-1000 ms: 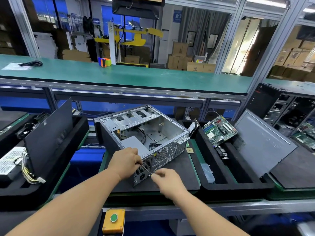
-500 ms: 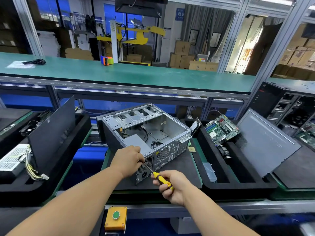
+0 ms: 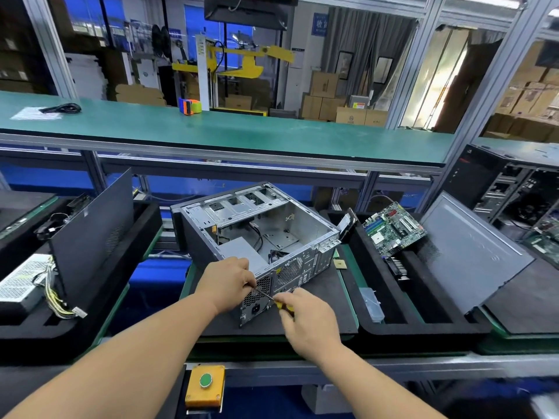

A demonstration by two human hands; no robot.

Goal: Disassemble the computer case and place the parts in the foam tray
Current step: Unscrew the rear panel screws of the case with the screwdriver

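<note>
Fingers of the right hand [image 3: 305,313] curl round the yellow-and-black-handled screwdriver [image 3: 279,304], its thin shaft angled up to the rear panel of the open grey steel computer case [image 3: 257,237] on the bench. Left-hand [image 3: 225,284] fingers are bunched at the tip; what they pinch is hidden. If the tip slips, the screw may drop inside or strip. The black foam tray [image 3: 423,325] with the green circuit board [image 3: 393,228] lies just right.

Bare matt metal computer case [image 3: 257,234]; matt black foam tray [image 3: 423,325].
</note>
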